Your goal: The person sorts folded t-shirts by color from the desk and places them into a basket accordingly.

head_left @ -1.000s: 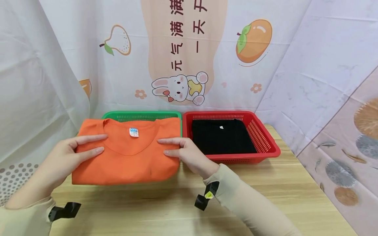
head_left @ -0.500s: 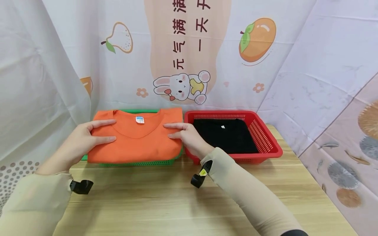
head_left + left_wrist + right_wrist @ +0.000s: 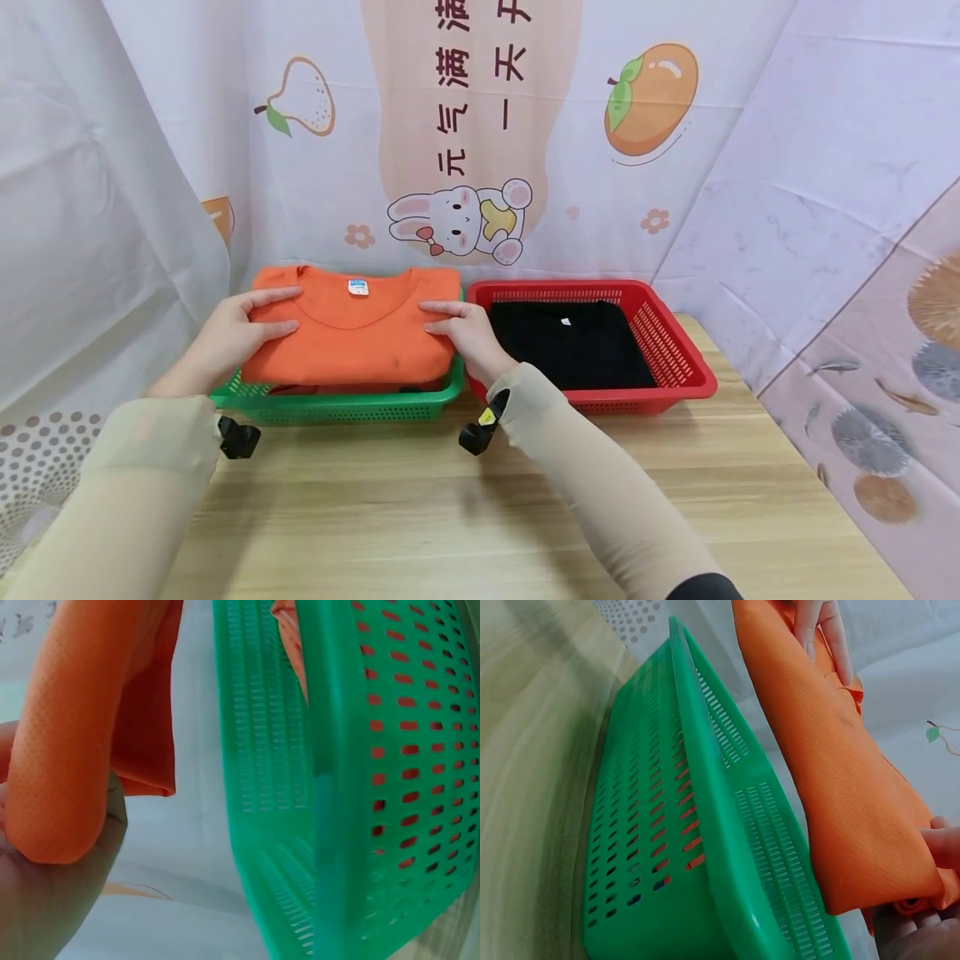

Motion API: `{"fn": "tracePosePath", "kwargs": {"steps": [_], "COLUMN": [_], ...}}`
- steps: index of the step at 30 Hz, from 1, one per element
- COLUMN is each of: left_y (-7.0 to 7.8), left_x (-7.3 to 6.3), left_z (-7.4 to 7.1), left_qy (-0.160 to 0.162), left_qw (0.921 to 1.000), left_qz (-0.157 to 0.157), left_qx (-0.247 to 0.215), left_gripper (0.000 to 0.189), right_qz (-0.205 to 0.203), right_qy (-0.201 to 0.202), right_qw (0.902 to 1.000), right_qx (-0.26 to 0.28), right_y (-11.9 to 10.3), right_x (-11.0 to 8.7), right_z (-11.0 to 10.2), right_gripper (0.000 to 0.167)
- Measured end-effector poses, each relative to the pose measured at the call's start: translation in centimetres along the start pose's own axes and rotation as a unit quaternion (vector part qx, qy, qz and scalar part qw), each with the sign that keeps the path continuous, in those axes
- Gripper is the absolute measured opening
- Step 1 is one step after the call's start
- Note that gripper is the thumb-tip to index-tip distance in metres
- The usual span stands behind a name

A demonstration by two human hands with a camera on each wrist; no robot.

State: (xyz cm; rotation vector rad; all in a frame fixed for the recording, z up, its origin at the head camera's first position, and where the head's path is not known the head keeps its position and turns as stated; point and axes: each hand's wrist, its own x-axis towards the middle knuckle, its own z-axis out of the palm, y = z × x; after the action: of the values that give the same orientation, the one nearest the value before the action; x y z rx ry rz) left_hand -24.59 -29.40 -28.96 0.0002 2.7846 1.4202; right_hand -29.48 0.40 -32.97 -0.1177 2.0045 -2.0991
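Observation:
A folded orange T-shirt [image 3: 352, 346] with a round neckline and a small blue-and-white label is held level over the green basket [image 3: 337, 406]. My left hand [image 3: 234, 335] grips its left side, and my right hand [image 3: 471, 335] grips the right side, thumbs and fingers around the folded edges. In the left wrist view the shirt's rounded fold [image 3: 64, 742] lies in the palm, apart from the basket wall [image 3: 337, 840]. From the right wrist, the shirt [image 3: 855, 810] hangs above the basket rim [image 3: 705, 772]. Reddish-orange cloth shows inside the basket, mostly hidden beneath the shirt.
Right beside the green basket stands a red basket [image 3: 678, 354] holding a folded black garment [image 3: 570, 350] with a small white label. Both stand on a wooden table [image 3: 375, 508] against a printed curtain [image 3: 585, 225]. Another patterned cloth [image 3: 862, 400] hangs along the right.
Both hands have carried the orange T-shirt forward, away from me, from in front of the green basket to over it. The basket's front rim has come into view below the shirt.

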Motion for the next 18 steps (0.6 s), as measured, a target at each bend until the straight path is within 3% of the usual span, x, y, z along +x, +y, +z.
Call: {"fn": "tracePosePath", "kwargs": {"steps": [8,18], "left_y": [-1.3,-2.1], "left_x": [0.8,1.5], "left_z": [0.4,1.1], "left_qy": [0.005,0.004], "left_qw": [0.9995,0.9992], "left_qz": [-0.020,-0.018], "left_qx": [-0.025,-0.035], "left_gripper": [0.063,0.063], "right_qz": [-0.005,0.000], "right_qy": [0.025,0.045], "right_qw": [0.9996,0.9985], "right_qx": [-0.013,-0.031], "right_y": [-0.1,0.5], "right_x": [0.8,1.2], "right_z": [0.6,0.7], "right_gripper": [0.033,0.033]}}
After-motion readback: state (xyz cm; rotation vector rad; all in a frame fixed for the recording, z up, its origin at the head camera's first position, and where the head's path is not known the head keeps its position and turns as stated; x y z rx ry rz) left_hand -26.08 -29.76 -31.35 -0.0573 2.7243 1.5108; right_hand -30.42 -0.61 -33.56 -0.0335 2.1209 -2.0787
